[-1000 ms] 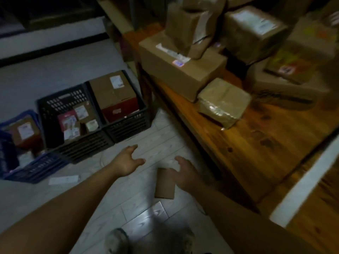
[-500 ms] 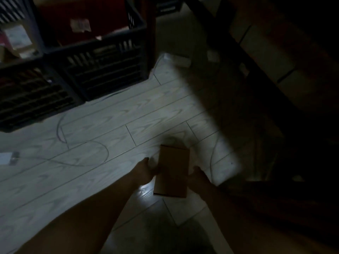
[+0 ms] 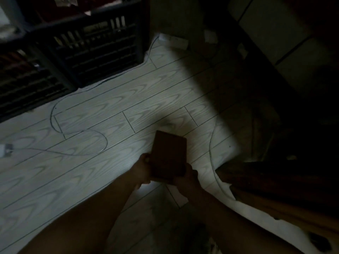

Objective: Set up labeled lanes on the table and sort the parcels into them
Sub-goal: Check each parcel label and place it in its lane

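The pale plank floor (image 3: 91,162) takes up most of what we see, lit in a band and dark elsewhere. Our landmark is the black slatted crate (image 3: 95,52) standing on it. To the right of the crate and much nearer to us, a corner of the wooden table (image 3: 266,182) juts in; only its edge shows, and its top is out of sight. A second dark crate (image 3: 23,85) stands touching the first on its left.

The small flat cardboard parcel (image 3: 167,154) is well on the near side of the crate and a little to its right, between the crate and the table corner. It is tilted, and we judge it raised off the floor. Our left hand (image 3: 142,171) grips its left edge, thumb on the upper face, the other fingers hidden beneath. Our right hand (image 3: 187,177) has its fingers curled round the lower right corner. Both hands hold this one parcel.

A thin cable (image 3: 53,114) loops over the floor just in front of the crate, and a small white scrap (image 3: 5,149) lies far to the crate's near left.

As for progress, no lanes or labels show here, so we cannot say whether they are laid out. The parcel in hand is not yet sorted. We judge that it has to be carried up to the table and placed in its lane, and the crates are too dark to tell what remains in them.
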